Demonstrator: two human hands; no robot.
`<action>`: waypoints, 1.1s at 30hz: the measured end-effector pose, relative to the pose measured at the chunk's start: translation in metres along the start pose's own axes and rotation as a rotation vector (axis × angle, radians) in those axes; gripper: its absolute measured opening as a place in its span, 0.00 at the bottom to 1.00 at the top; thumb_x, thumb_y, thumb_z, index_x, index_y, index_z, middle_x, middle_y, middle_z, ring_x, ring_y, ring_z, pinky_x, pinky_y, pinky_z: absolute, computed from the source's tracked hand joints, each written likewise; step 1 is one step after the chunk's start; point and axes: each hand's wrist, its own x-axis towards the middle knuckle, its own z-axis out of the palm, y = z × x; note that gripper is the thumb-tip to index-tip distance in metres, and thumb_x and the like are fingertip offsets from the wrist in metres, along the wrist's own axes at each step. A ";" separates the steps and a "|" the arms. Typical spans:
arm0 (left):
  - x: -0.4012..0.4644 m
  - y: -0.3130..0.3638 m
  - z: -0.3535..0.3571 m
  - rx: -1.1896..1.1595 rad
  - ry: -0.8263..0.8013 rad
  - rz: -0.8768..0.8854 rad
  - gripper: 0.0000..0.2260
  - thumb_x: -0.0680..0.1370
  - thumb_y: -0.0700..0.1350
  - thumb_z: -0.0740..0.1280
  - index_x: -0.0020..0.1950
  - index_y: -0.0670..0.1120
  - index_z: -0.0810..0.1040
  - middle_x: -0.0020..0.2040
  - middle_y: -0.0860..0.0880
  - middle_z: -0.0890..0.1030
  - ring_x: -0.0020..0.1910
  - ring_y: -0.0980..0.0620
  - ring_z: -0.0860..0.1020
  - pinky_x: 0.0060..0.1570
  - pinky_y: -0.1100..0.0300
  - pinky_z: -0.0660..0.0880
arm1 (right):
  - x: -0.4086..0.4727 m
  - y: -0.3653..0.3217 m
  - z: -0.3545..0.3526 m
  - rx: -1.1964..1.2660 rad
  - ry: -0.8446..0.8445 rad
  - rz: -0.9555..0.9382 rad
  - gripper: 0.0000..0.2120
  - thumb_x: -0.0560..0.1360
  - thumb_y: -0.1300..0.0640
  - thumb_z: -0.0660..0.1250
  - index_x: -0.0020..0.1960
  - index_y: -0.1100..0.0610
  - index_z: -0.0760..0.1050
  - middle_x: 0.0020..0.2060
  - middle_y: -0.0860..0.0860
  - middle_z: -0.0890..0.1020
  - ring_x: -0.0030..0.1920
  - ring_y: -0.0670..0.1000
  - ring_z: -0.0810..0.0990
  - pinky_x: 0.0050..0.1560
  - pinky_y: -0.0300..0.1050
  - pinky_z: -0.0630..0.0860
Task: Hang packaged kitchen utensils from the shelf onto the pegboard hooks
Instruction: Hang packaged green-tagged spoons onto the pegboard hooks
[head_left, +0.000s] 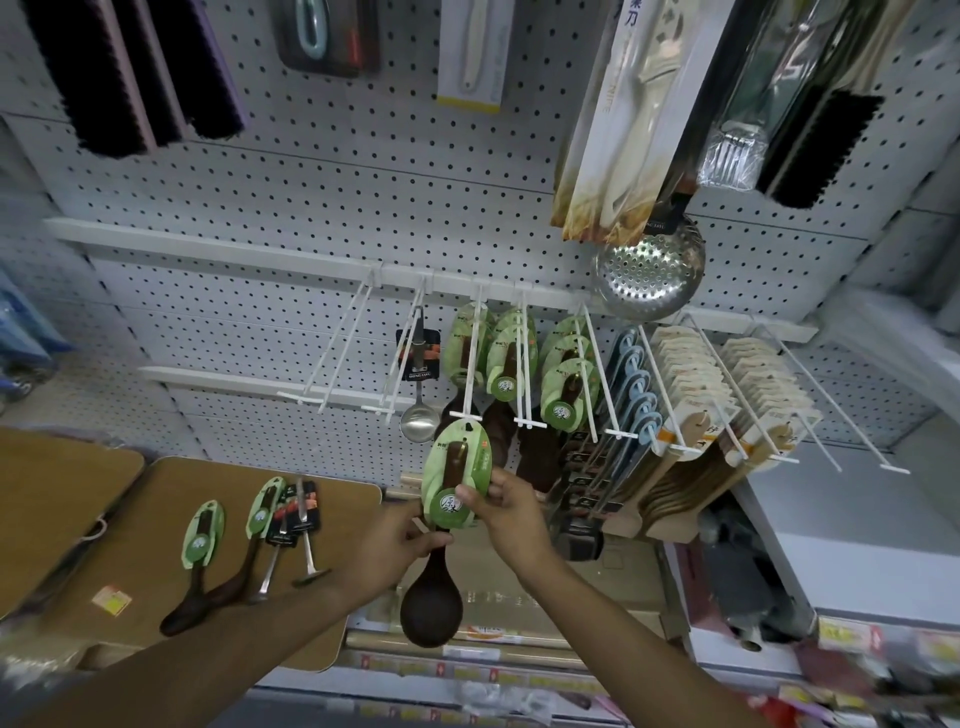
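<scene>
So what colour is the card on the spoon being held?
Light green card, clearest in the head view.

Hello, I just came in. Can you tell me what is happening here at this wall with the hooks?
A person is stocking a store pegboard. Both hands hold one dark wooden spoon on a green card: the right hand pinches the card, the left hand grips the handle below it. The card is just under the tip of a white hook that already carries similar spoons, not yet on it. More packaged spoons and ladles lie on the brown board to the left, still to be hung.
</scene>
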 end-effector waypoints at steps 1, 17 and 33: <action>0.002 0.000 -0.001 -0.002 -0.004 -0.005 0.10 0.73 0.51 0.76 0.51 0.57 0.80 0.43 0.48 0.86 0.40 0.44 0.84 0.44 0.46 0.81 | 0.001 0.001 0.000 -0.006 0.001 -0.002 0.09 0.75 0.64 0.70 0.55 0.60 0.81 0.46 0.53 0.87 0.48 0.51 0.85 0.48 0.42 0.80; 0.039 -0.010 -0.001 -0.008 -0.018 -0.041 0.08 0.76 0.42 0.74 0.51 0.54 0.81 0.38 0.57 0.84 0.34 0.57 0.80 0.37 0.65 0.75 | 0.035 0.019 0.002 -0.119 0.065 -0.009 0.13 0.72 0.51 0.71 0.54 0.56 0.81 0.47 0.54 0.86 0.50 0.56 0.84 0.54 0.61 0.79; 0.116 0.008 -0.013 -0.038 0.084 -0.094 0.04 0.75 0.40 0.74 0.47 0.48 0.82 0.42 0.47 0.84 0.40 0.49 0.83 0.40 0.62 0.80 | 0.129 0.027 -0.002 -0.186 0.156 0.126 0.32 0.64 0.36 0.66 0.62 0.54 0.75 0.55 0.55 0.82 0.57 0.59 0.80 0.60 0.61 0.77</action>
